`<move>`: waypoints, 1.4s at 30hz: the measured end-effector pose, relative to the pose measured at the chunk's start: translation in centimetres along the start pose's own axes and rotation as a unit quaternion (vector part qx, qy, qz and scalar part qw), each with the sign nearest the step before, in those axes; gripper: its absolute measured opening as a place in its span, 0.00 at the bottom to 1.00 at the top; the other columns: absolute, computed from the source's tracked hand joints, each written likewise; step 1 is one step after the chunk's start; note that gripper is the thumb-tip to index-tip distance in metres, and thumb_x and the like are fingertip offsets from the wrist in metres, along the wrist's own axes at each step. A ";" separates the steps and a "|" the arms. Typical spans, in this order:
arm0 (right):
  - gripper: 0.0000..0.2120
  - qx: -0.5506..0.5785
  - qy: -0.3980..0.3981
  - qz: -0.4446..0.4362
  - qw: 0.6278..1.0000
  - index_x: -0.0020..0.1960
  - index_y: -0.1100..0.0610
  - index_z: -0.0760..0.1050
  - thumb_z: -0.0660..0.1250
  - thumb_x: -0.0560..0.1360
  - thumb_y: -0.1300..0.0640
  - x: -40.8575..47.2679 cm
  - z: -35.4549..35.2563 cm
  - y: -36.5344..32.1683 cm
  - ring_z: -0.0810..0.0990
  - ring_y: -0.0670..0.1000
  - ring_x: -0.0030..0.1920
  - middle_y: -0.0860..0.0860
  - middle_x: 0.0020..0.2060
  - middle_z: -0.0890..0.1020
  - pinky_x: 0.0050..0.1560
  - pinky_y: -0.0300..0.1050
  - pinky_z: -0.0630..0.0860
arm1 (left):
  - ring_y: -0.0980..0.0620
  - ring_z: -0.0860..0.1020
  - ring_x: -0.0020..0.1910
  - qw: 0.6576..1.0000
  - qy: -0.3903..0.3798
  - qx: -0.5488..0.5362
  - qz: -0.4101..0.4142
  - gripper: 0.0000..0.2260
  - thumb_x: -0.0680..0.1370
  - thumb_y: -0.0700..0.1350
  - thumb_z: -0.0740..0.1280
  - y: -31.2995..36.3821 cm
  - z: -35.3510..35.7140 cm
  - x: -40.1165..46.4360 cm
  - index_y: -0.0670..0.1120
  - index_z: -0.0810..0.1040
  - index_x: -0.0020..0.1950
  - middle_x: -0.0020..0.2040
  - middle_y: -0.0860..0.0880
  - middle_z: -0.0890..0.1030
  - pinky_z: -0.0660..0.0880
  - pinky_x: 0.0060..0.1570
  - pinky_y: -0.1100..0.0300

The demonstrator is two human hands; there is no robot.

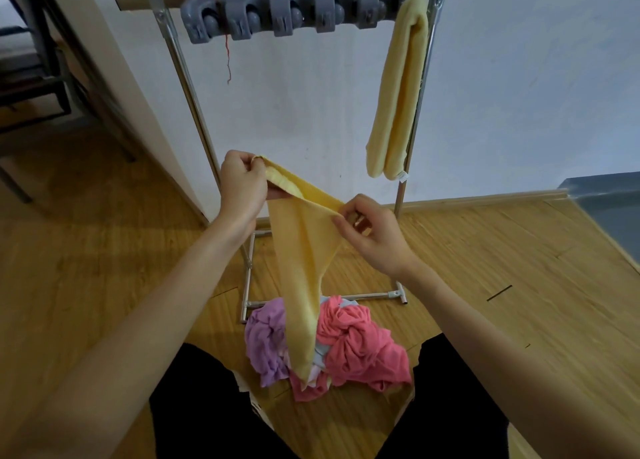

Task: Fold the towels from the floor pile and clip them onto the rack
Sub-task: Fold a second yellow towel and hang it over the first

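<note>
A yellow towel (pixel 304 264) hangs between my two hands above the floor pile. My left hand (pixel 242 185) grips its upper corner at centre left. My right hand (pixel 370 233) pinches the top edge a little lower and to the right. The towel's lower end droops onto the pile (pixel 349 344) of pink, purple and pale towels on the wood floor. Behind stands a metal rack (pixel 194 112) with a grey row of clips (pixel 287 15) along its top bar. A folded yellow towel (pixel 398 91) hangs from the rightmost clip.
A white wall is right behind the rack. A dark chair frame (pixel 41 74) stands at the far left beyond a wall corner. A grey-blue surface (pixel 609 209) is at the right edge. My dark-clad legs (pixel 207 410) flank the pile.
</note>
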State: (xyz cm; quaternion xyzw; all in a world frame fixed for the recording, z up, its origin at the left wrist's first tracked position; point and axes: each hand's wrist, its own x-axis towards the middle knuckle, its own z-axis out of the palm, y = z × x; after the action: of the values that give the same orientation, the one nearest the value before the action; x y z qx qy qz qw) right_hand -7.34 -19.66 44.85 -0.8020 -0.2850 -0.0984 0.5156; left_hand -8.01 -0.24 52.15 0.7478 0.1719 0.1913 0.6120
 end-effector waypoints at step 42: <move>0.09 -0.222 -0.048 -0.066 0.972 0.54 0.59 0.80 0.63 0.77 0.62 6.3 -3.9 -1.7 0.78 0.50 0.41 0.53 0.45 0.82 0.44 0.54 0.78 | 0.69 0.74 0.43 0.720 -0.505 0.428 0.208 0.22 0.69 0.42 0.59 3.1 -3.2 -0.9 0.51 0.78 0.61 0.45 0.61 0.76 0.70 0.45 0.73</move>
State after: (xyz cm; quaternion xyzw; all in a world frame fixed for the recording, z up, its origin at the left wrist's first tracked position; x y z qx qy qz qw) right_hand -2.61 -20.29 50.76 -0.8799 -0.3323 -0.1543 0.3026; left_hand -10.35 1.46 55.67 0.9326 -0.2595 -0.1863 0.1680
